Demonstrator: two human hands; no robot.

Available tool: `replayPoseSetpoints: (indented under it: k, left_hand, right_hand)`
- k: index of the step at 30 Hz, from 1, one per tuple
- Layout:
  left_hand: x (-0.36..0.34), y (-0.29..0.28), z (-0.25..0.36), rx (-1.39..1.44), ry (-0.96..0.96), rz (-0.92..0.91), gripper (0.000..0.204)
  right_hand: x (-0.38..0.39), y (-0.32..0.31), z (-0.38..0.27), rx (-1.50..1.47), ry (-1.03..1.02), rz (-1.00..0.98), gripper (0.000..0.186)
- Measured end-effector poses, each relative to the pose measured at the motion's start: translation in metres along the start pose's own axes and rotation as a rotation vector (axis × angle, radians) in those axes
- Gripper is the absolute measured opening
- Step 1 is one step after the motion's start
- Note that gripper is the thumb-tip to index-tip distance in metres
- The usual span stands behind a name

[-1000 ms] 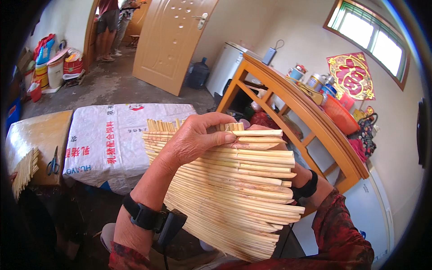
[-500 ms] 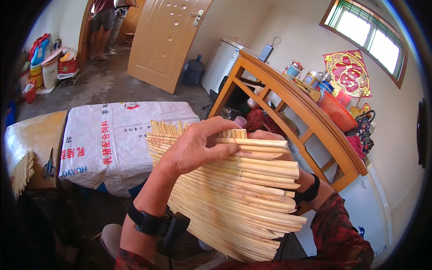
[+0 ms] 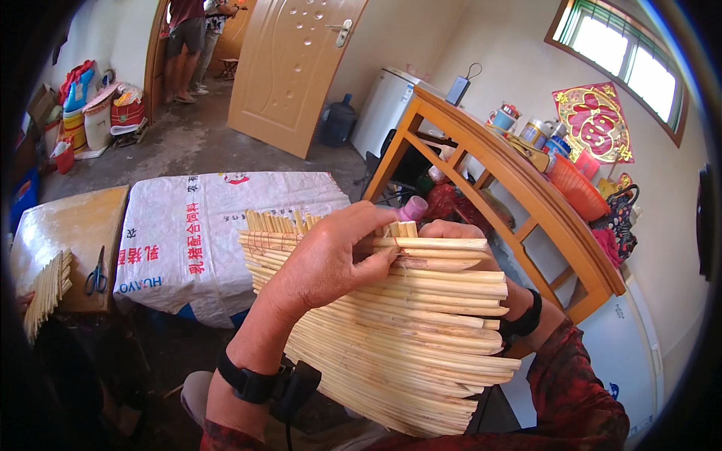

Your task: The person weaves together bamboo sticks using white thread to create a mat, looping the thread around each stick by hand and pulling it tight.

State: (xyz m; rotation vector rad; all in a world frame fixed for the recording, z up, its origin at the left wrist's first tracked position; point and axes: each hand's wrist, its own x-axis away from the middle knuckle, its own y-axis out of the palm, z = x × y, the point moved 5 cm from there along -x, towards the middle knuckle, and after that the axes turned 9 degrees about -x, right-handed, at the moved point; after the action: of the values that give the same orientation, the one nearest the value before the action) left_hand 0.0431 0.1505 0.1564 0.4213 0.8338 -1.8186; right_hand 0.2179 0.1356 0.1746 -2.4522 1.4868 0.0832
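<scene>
Reed mat (image 3: 391, 331), pale stalks bound side by side, held up at chest height above the lap. Left hand (image 3: 331, 259) closed over its top edge, fingers pressing the uppermost stalk. Right hand (image 3: 459, 229) mostly hidden behind; grip indeterminate. Step: seating a stalk. Next probably needs firm alignment before binding.

the left hand (image 3: 331, 259) has been slid a little to the right along the top stalks of the woven straw panel (image 3: 398, 338), its fingertips now curled over the uppermost straws. the right hand (image 3: 459, 231) behind the panel's top edge is now more exposed.
</scene>
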Motion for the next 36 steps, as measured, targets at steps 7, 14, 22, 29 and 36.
replayPoseSetpoints:
  k: [7,14,22,29,36]
  left_hand:
    - [0.005,-0.002,0.003,-0.123,0.104,0.093,0.029]
    - [0.017,-0.018,0.0,-0.019,-0.07,0.014,0.027]
    - [0.042,-0.049,0.014,-0.071,-0.118,0.067,0.028]
    - [0.075,-0.07,0.038,-0.321,-0.212,0.154,0.028]
    - [0.12,-0.061,0.04,-0.448,-0.187,0.175,0.03]
  right_hand:
    - [-0.001,0.004,-0.001,0.068,-0.07,-0.067,0.02]
    - [-0.009,0.02,-0.002,0.062,-0.049,-0.159,0.02]
    - [-0.034,0.051,-0.007,0.1,-0.146,-0.305,0.023]
    - [-0.051,0.085,-0.008,0.112,-0.124,-0.553,0.02]
    - [-0.04,0.116,0.02,0.104,-0.262,-0.656,0.013]
